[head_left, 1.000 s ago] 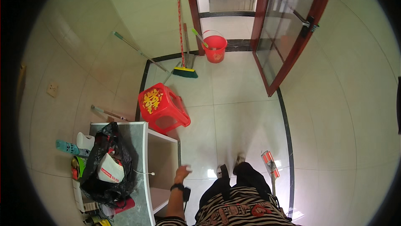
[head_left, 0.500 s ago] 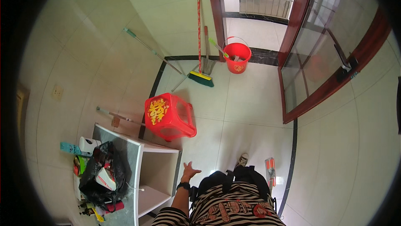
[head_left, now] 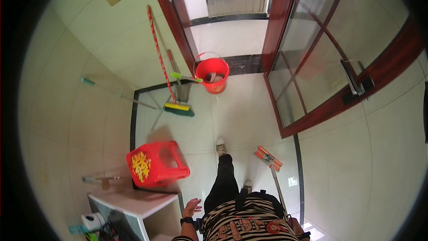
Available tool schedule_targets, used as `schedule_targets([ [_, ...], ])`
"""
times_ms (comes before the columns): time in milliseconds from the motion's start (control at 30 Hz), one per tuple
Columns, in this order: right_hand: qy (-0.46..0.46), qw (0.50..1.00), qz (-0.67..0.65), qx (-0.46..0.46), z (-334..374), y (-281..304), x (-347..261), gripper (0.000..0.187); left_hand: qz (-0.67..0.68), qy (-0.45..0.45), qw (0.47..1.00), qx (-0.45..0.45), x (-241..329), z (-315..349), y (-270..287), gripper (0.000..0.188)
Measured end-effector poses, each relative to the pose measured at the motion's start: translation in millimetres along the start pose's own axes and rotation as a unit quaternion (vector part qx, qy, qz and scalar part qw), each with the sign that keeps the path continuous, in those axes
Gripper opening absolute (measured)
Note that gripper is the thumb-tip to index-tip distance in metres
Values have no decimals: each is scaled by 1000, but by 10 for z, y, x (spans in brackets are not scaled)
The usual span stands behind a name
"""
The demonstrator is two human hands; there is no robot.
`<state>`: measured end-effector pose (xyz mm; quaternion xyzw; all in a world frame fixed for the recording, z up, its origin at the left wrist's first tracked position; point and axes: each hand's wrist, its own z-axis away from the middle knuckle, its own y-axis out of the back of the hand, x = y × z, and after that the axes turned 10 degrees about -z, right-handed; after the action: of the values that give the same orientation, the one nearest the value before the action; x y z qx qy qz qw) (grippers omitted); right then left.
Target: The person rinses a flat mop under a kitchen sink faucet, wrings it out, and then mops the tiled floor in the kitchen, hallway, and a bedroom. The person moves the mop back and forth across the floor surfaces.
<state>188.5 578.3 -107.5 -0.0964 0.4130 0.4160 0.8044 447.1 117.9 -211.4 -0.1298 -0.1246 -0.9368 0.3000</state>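
Note:
My left hand (head_left: 192, 207) hangs beside my left hip, fingers apart and holding nothing, close to the white cabinet. On my right side a flat mop (head_left: 268, 158) with an orange-and-grey head slants forward over the tiles. Its pole runs back to my right hip, where my right hand (head_left: 295, 226) shows only in part against the striped shirt. The fingers there are mostly hidden, but the pole leads into that hand. One of my legs is stretched forward in a step.
A red stool (head_left: 158, 163) stands front left, beside the cabinet (head_left: 129, 203). Farther off are a broom (head_left: 179, 109), a dustpan (head_left: 181, 93) and a red bucket (head_left: 213, 76) by the doorway. A glass door (head_left: 321, 62) stands open on the right. A pole (head_left: 120, 94) leans on the left wall.
I have stepped forward and the view has turned right, so the bucket, broom and stool sit farther left and lower. The mop has come forward along the floor with me.

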Motion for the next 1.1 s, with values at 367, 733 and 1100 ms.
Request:
schedule_targets([
  [367, 129, 953, 272, -38, -1847, -71, -1565, 33, -35, -46, 998, -16, 2149, -999, 699, 67],
  [733, -258, 889, -375, 46, -3343, 306, -3518, 19, -435, -384, 814, 10, 5428, -1693, -434, 54],
  [1100, -185, 914, -358, -46, -5124, 1223, -4563, 7, -302, -394, 868, 31, 7547, -2197, -812, 61],
])
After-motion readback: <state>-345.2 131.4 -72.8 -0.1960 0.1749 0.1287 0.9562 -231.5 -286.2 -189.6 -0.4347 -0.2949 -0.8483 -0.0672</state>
